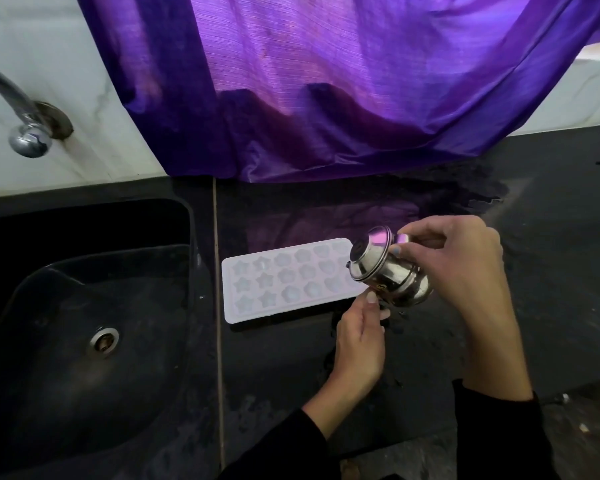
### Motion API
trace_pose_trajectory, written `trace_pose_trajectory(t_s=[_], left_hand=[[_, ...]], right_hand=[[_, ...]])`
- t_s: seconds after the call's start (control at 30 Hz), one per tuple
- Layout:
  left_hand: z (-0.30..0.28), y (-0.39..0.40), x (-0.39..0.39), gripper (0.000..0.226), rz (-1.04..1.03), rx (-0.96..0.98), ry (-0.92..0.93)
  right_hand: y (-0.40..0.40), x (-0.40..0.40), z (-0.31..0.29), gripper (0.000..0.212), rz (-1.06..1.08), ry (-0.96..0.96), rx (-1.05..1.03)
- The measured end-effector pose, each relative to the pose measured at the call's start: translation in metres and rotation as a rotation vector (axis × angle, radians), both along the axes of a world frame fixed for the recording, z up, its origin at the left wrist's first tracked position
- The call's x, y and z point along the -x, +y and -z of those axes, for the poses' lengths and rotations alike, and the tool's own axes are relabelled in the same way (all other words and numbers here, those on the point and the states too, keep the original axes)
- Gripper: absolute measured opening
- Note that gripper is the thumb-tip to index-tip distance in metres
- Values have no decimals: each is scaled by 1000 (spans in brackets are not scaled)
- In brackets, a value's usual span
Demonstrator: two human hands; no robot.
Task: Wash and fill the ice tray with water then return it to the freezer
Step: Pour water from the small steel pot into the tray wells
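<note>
The right hand (pixel 454 265) grips a small shiny steel pot (pixel 386 270), tilted over the white plastic ice tray (pixel 284 282) lying on the dark desk (pixel 551 237); the left hand (pixel 360 337) pinches the pot's underside

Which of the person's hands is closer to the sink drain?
The left hand. It is at the near right corner of the ice tray, right of the sink drain. The right hand grips the steel pot farther right.

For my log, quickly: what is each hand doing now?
Left hand: pinches the near edge of the ice tray.
Right hand: grips the tilted steel pot.
</note>
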State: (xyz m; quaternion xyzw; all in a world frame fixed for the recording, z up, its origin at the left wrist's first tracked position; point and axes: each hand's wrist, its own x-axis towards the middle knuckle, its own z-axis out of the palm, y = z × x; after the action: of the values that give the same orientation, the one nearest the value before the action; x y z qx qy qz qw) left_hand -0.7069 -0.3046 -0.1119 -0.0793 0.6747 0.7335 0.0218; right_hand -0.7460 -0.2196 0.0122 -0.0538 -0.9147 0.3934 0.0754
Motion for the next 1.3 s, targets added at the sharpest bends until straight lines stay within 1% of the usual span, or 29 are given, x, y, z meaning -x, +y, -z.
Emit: trace_pose_trajectory(t_s=[0.13, 0.37, 0.6, 0.77, 0.9, 1.3], left_hand=[[1, -1, 0, 30, 14, 32, 17], [1, -6, 1, 28, -8, 53, 48], [0, -14, 0, 26, -37, 56, 40], [5, -17, 1, 35, -55, 62, 29], [8, -17, 1, 29, -53, 71, 11], [7, -19, 0, 29, -50, 49, 5]], right_hand=[[4, 0, -3, 14, -6, 1, 44], [1, 0, -8, 14, -37, 27, 105], [-13, 3, -4, 13, -81, 18, 59], [-21, 4, -3, 14, -109, 7, 20], [-24, 4, -4, 13, -115, 13, -23], [-26, 2, -5, 15, -107, 8, -26]])
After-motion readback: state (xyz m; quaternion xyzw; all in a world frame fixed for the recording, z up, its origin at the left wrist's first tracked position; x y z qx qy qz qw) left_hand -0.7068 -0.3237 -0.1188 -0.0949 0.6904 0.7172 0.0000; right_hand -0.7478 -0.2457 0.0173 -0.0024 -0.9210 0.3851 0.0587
